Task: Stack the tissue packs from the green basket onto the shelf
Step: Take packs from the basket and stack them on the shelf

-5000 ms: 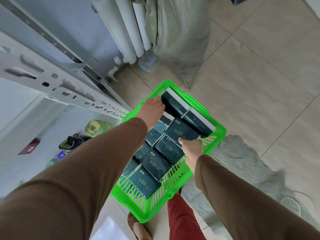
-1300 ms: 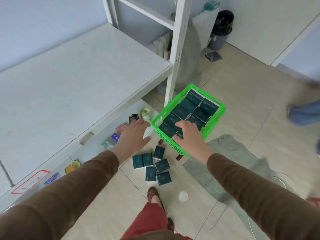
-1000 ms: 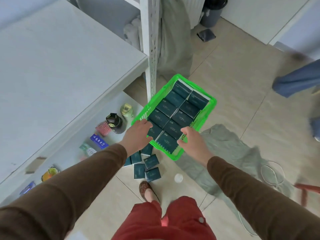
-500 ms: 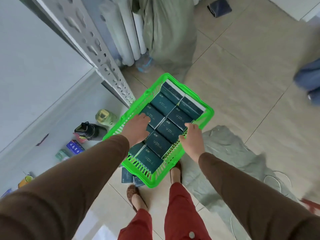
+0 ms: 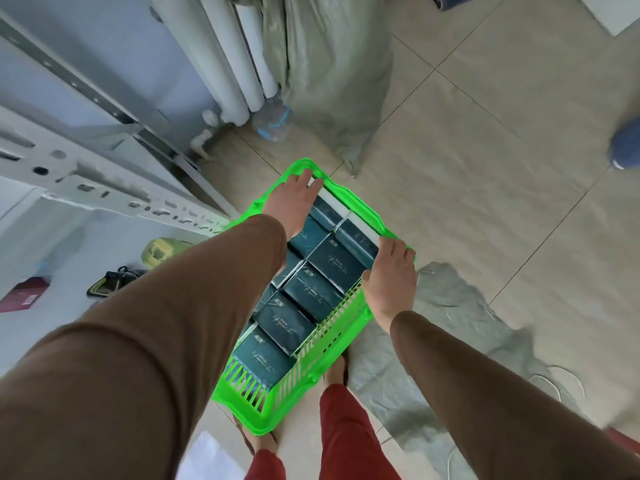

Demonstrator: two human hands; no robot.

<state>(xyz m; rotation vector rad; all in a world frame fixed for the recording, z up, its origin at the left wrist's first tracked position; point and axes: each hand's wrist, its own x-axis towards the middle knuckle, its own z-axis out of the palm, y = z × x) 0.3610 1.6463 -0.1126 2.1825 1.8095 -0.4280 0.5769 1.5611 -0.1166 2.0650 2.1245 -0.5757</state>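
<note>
You look down on a bright green basket [image 5: 341,327] with slotted walls at the centre of the frame, filled with dark teal tissue packs [image 5: 332,268] bearing pale script; two packs at its far end show white edges. Your sleeves [image 5: 145,358] are plain brown, your trouser legs [image 5: 349,441] at the bottom edge brick red. The floor tiles [image 5: 485,150] are beige with thin dark joints. A grey-green sack [image 5: 332,74] hangs at upper centre beside white pipes [image 5: 239,57]. The perforated shelf rail [image 5: 104,188] at left is pale grey, and a dark red box [image 5: 26,294] sits at the far left.
</note>
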